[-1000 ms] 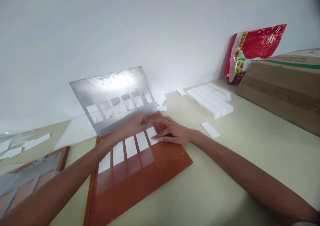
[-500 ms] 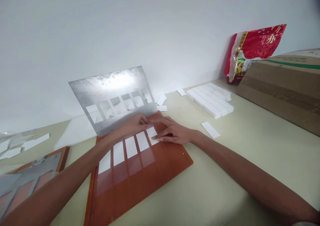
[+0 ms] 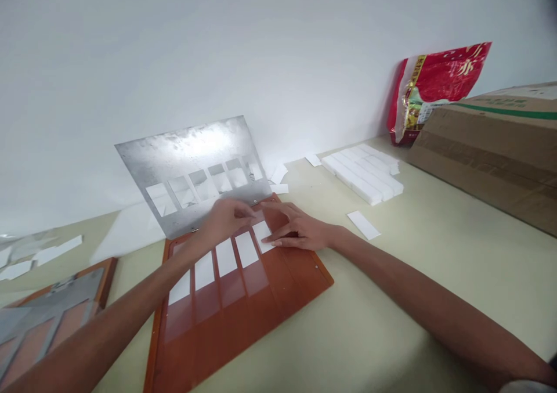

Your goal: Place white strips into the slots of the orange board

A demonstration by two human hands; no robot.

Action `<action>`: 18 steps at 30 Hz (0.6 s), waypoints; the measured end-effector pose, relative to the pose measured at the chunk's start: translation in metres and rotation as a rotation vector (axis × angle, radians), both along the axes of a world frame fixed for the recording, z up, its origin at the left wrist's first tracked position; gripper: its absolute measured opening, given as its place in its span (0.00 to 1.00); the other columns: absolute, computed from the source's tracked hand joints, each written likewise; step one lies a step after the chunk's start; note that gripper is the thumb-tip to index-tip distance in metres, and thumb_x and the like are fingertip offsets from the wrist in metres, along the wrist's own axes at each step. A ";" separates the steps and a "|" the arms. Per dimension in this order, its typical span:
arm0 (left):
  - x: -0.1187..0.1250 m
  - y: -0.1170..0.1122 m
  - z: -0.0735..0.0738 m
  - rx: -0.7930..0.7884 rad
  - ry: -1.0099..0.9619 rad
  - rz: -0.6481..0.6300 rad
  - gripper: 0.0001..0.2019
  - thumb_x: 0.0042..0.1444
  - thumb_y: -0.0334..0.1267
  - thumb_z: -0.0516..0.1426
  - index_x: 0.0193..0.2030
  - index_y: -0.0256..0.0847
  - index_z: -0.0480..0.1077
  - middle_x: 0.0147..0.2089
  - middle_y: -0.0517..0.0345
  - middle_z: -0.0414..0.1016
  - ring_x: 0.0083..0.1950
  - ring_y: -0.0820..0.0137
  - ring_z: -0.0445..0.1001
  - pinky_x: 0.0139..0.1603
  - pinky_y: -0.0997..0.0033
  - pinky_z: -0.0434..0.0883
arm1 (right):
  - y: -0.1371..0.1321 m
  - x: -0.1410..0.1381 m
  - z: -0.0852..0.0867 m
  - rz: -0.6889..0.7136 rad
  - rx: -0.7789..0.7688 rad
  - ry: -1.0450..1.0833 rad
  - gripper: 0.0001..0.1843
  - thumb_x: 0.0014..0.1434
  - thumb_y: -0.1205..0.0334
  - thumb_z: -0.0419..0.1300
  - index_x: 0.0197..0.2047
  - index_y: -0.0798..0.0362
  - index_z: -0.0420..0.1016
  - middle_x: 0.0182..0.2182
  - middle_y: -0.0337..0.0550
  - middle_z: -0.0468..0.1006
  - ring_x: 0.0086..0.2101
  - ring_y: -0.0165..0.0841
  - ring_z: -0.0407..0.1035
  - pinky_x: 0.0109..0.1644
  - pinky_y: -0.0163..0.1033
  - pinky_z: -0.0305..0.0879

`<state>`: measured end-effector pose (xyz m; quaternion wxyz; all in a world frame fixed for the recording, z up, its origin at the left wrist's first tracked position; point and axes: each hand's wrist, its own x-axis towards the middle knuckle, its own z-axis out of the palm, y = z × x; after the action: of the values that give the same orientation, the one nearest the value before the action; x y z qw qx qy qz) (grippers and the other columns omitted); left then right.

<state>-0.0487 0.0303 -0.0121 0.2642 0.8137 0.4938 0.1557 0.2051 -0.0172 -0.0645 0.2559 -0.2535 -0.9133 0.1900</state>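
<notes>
Rust-orange board [image 3: 243,335] lies flat on the pale worktop [image 3: 391,300] directly ahead, and a dull metal stencil [image 3: 191,161] stands tilted up from its far edge at 12 o'clock, leaning back toward the white wall [image 3: 278,62] with its row of rectangular windows in view. Five white strips [image 3: 226,256] sit side by side in the upper part of the board, fanning slightly across it. The last strip [image 3: 262,233], at the 1 o'clock end of the row, lies under the fingertips of the right hand [image 3: 302,233], whose grip is open, the fingers spread flat and resting on the strip. The left hand [image 3: 224,222] is bunched at the board's far edge, just below the stencil; its fingers curl together, and I cannot tell whether they pinch anything thin. A block of white bars [image 3: 363,175] lies at 2 o'clock, with a loose white strip [image 3: 363,224] nearer. Farther out at 2 o'clock stand a cardboard box [image 3: 487,155] and a red foil bag [image 3: 435,94]. A second board [image 3: 56,306] lies at 9 o'clock.
</notes>
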 end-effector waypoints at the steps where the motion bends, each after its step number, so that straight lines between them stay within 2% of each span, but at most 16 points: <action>1: -0.001 -0.003 -0.001 0.033 0.000 -0.003 0.12 0.54 0.50 0.63 0.33 0.44 0.80 0.35 0.58 0.82 0.37 0.65 0.77 0.40 0.66 0.71 | 0.000 0.000 0.000 0.005 0.003 0.004 0.17 0.70 0.49 0.54 0.56 0.40 0.79 0.74 0.32 0.37 0.71 0.43 0.38 0.74 0.51 0.39; 3: -0.003 -0.008 -0.003 0.087 0.006 -0.043 0.12 0.56 0.49 0.62 0.35 0.45 0.81 0.36 0.58 0.82 0.37 0.66 0.76 0.39 0.67 0.70 | 0.000 0.000 -0.001 0.011 0.010 0.014 0.17 0.70 0.49 0.55 0.55 0.40 0.79 0.74 0.32 0.38 0.71 0.43 0.38 0.74 0.52 0.39; 7: -0.004 -0.018 -0.009 0.159 0.044 -0.205 0.14 0.63 0.46 0.56 0.36 0.44 0.81 0.39 0.57 0.81 0.35 0.69 0.75 0.38 0.69 0.69 | 0.000 0.000 -0.001 0.011 0.017 0.019 0.16 0.70 0.50 0.55 0.55 0.39 0.79 0.74 0.32 0.39 0.71 0.41 0.39 0.74 0.51 0.39; 11: -0.003 -0.025 -0.012 0.209 0.076 -0.341 0.18 0.68 0.44 0.49 0.39 0.43 0.80 0.43 0.53 0.79 0.41 0.66 0.76 0.43 0.67 0.70 | -0.001 -0.001 0.001 0.014 0.011 0.018 0.16 0.69 0.50 0.56 0.55 0.40 0.79 0.74 0.35 0.41 0.71 0.41 0.40 0.73 0.51 0.41; 18: -0.004 -0.034 -0.007 0.240 0.102 -0.450 0.15 0.66 0.37 0.49 0.40 0.42 0.78 0.40 0.51 0.74 0.39 0.66 0.72 0.40 0.67 0.68 | -0.001 0.000 0.003 0.038 0.016 0.034 0.17 0.70 0.50 0.55 0.56 0.41 0.78 0.73 0.36 0.45 0.71 0.38 0.42 0.73 0.49 0.41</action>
<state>-0.0525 -0.0041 -0.0189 0.1684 0.9355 0.2909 0.1092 0.2047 -0.0183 -0.0616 0.2701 -0.2309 -0.9149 0.1917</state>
